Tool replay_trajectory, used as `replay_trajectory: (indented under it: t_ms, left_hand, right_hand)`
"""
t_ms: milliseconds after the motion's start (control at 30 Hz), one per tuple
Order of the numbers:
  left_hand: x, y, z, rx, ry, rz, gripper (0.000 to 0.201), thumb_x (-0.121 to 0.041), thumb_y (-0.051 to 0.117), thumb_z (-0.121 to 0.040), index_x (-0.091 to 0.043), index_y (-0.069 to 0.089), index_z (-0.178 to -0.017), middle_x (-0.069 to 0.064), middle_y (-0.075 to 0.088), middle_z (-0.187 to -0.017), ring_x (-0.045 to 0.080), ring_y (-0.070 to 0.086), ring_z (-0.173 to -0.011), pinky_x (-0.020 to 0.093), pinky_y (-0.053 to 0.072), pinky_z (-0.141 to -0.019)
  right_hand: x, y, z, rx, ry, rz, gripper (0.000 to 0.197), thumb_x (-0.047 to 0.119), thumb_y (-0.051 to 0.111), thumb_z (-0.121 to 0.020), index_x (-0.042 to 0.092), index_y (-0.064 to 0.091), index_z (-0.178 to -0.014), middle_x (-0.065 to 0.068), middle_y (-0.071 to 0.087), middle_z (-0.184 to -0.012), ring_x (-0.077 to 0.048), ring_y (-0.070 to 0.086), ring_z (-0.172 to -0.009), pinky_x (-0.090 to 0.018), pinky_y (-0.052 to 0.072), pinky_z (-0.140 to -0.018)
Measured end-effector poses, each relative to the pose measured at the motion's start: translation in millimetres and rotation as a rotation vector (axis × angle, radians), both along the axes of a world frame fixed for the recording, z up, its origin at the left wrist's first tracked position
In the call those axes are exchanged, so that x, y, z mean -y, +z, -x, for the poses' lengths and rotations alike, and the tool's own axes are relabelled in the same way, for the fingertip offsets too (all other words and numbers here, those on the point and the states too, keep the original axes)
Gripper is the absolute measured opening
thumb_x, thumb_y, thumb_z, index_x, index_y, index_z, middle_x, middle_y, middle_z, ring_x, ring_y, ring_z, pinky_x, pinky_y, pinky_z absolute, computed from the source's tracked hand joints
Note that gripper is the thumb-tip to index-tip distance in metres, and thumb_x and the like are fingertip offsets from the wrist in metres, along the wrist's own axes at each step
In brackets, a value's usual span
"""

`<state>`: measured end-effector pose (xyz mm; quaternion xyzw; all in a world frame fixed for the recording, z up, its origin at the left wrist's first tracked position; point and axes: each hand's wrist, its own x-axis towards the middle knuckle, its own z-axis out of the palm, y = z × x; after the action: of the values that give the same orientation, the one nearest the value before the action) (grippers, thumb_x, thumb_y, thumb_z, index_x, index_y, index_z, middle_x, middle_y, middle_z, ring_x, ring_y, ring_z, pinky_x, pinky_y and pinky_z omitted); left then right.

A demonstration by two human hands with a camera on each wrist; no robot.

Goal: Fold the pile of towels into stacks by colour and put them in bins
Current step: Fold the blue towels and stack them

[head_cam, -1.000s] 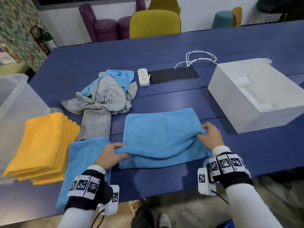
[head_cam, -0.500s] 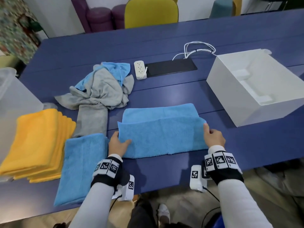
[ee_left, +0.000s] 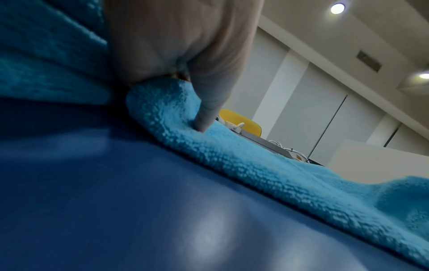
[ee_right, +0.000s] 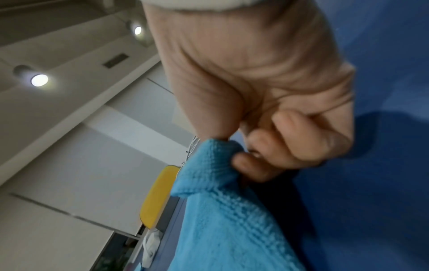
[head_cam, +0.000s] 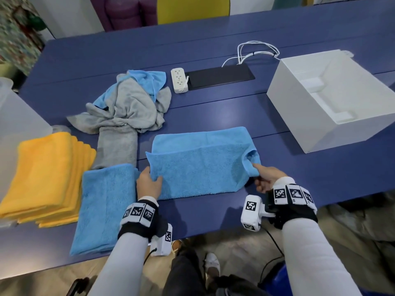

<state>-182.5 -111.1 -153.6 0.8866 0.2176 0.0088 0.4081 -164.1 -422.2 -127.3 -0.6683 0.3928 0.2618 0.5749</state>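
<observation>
Towel pile (head_cam: 128, 107) behind folded stacks (head_cam: 49, 176)

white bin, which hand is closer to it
Right. The right hand pinches the blue towel's end just short of the white bin; the left hand grips the opposite end.

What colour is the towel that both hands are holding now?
Light blue. The towel shows best in the head view, held by the left hand and right hand.
</observation>
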Motion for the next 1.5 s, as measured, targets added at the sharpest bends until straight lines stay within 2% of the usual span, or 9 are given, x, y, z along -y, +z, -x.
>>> replay_trajectory:
  t_ms: [100, 233, 467, 733, 867, 967, 1100, 1267, 1500]
  left_hand:
    - [-0.2, 0.1, -0.2, -0.003, 0.006, 0.010, 0.022, 0.003, 0.057, -0.086, 0.006, 0.057, -0.108, 0.022, 0.063, -0.112, 0.034, 0.059, -0.104, 0.033, 0.044, -0.087]
    - [0.9, 2.8, -1.6, -0.004, 0.004, 0.018, 0.022, 0.004, 0.056, -0.085, 0.008, 0.057, -0.107, 0.022, 0.063, -0.112, 0.034, 0.059, -0.105, 0.032, 0.043, -0.086]
    - [-2.9, -5.1, 0.9, -0.004, -0.019, -0.026, 0.020, 0.004, 0.056, -0.084, 0.005, 0.059, -0.104, 0.024, 0.062, -0.107, 0.037, 0.058, -0.103, 0.040, 0.045, -0.090]
    - [-4.2, -5.9, 3.5, -0.025, -0.075, -0.085, 0.017, 0.003, 0.053, -0.086, 0.006, 0.058, -0.102, 0.025, 0.059, -0.102, 0.039, 0.056, -0.098, 0.041, 0.044, -0.083]
    - [-3.3, -9.7, 6.8, -0.028, -0.111, -0.140, 0.022, 0.001, 0.050, -0.088, 0.006, 0.054, -0.109, 0.025, 0.052, -0.108, 0.038, 0.053, -0.100, 0.041, 0.041, -0.084]
    - [-4.8, -12.7, 5.7, -0.046, -0.125, -0.144, 0.028, 0.000, 0.050, -0.089, 0.004, 0.053, -0.116, 0.023, 0.051, -0.113, 0.037, 0.052, -0.104, 0.041, 0.041, -0.089]
    - [-6.4, -12.3, 5.6, -0.062, -0.142, -0.140, 0.032, -0.003, 0.049, -0.090, 0.001, 0.052, -0.121, 0.020, 0.049, -0.116, 0.035, 0.051, -0.106, 0.040, 0.040, -0.090]
    - [-6.2, -10.9, 6.2, -0.064, -0.148, -0.150, 0.030, -0.003, 0.050, -0.090, 0.001, 0.052, -0.120, 0.021, 0.049, -0.114, 0.036, 0.051, -0.104, 0.039, 0.039, -0.088]
    - [-1.1, -10.7, 12.0, -0.060, -0.179, -0.253, 0.031, -0.001, 0.050, -0.089, 0.004, 0.050, -0.119, 0.024, 0.048, -0.113, 0.041, 0.050, -0.102, 0.044, 0.038, -0.087]
  right_hand:
    - [0.5, 7.4, 1.8, 0.033, -0.202, -0.134, 0.018, 0.019, 0.059, -0.090, 0.008, 0.050, -0.079, -0.011, 0.054, -0.074, -0.020, 0.053, -0.054, -0.020, 0.047, -0.036]
    - [12.7, 6.4, 1.9, 0.075, -0.271, -0.043, 0.034, 0.008, 0.061, -0.087, 0.012, 0.036, -0.065, -0.004, 0.032, -0.053, -0.010, 0.025, -0.027, -0.010, 0.022, -0.031]
    - [4.2, 11.4, 17.2, 0.000, 0.361, 0.909, 0.039, 0.046, 0.063, -0.083, 0.010, 0.052, -0.091, -0.013, 0.064, -0.101, -0.032, 0.061, -0.100, -0.032, 0.041, -0.076]
    - [33.7, 2.8, -33.0, 0.035, 0.264, 0.552, 0.074, 0.063, 0.042, -0.088, 0.005, 0.043, -0.135, -0.019, 0.054, -0.123, -0.032, 0.055, -0.110, -0.039, 0.042, -0.093]
    - [42.3, -5.1, -81.9, 0.011, 0.294, 0.468, 0.055, 0.068, 0.041, -0.084, 0.016, 0.053, -0.100, -0.010, 0.052, -0.094, -0.025, 0.051, -0.080, -0.031, 0.041, -0.077]
    - [34.6, -12.9, -99.4, 0.192, 0.120, 0.348, 0.030, 0.043, 0.064, -0.083, 0.015, 0.058, -0.078, -0.013, 0.062, -0.097, -0.025, 0.058, -0.080, -0.037, 0.051, -0.081]
    - [21.2, -5.7, -98.6, 0.536, -0.128, 0.432, 0.032, 0.001, 0.068, -0.078, 0.004, 0.064, -0.110, -0.019, 0.066, -0.111, -0.022, 0.059, -0.089, -0.031, 0.047, -0.092]
    - [19.8, 7.9, -70.0, 0.583, 0.124, 0.825, 0.035, 0.011, 0.058, -0.088, 0.005, 0.054, -0.123, -0.016, 0.055, -0.126, -0.034, 0.045, -0.119, -0.036, 0.036, -0.096]
    - [5.5, 13.4, 16.3, 0.210, 0.343, 0.659, 0.042, 0.040, 0.072, -0.078, 0.009, 0.059, -0.104, -0.008, 0.062, -0.108, -0.029, 0.057, -0.107, -0.037, 0.043, -0.090]
